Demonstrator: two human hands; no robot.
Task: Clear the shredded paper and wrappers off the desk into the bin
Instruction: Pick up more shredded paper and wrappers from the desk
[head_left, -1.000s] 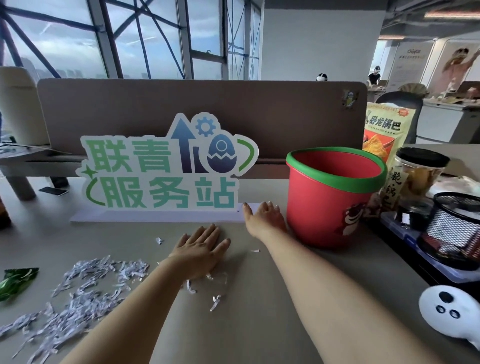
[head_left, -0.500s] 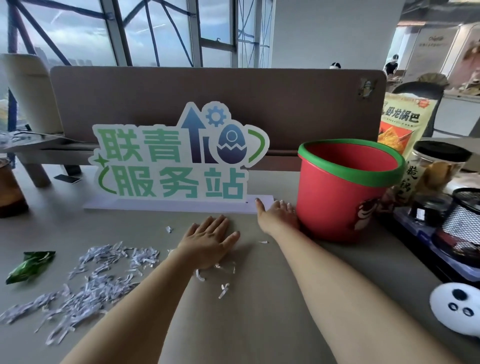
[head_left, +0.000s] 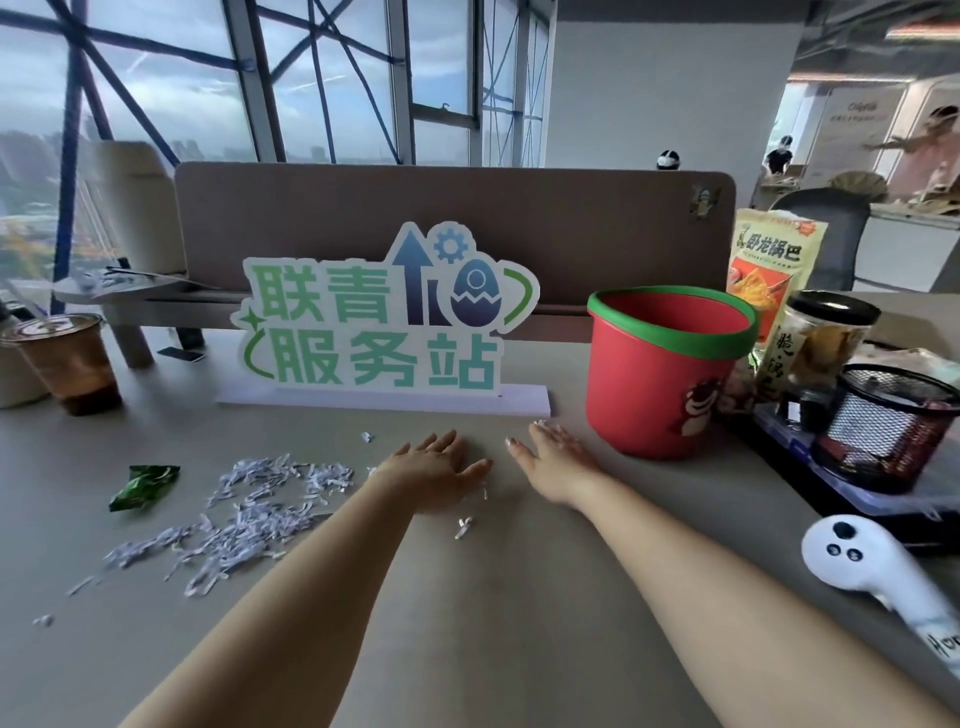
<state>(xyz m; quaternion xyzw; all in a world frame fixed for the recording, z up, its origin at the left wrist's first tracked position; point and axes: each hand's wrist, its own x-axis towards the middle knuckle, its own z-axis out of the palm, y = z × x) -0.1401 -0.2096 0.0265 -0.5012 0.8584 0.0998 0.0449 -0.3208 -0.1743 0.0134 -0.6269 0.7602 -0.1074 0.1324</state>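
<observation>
Plenty of white shredded paper (head_left: 244, 512) is lying scattered on the grey desk (head_left: 519, 613), spreading in a loose heap just left of the left forearm. A crumpled green foil wrapper (head_left: 143, 486) is sitting just beyond the heap's left edge. A few stray shreds (head_left: 462, 527) are lying apart from the heap, right by the left hand (head_left: 436, 475).

That hand is resting palm down on the desk, fingers straight, gripping nothing. The right hand (head_left: 553, 462) is lying flat beside it, fingers stretched out too, near its partner but not touching.

Just right of the right hand, the red plastic bin with the green rim (head_left: 665, 374) is standing upright with its mouth open. The heap is lying well apart from it, with both hands in between.

Behind the hands, a white-and-green cut-out sign (head_left: 384, 322) is standing on its white base and closing off the back of the space. A brown partition board (head_left: 519, 218) is rising behind it.

Far left, a clear plastic cup of brown drink (head_left: 67, 364) is standing clear of the paper. Past the bin, a black mesh basket (head_left: 893, 426), a black-lidded jar (head_left: 821, 343) and a yellow snack bag (head_left: 774, 270) are crowding together. A white hand controller (head_left: 872, 566) is lying beside the right forearm.
</observation>
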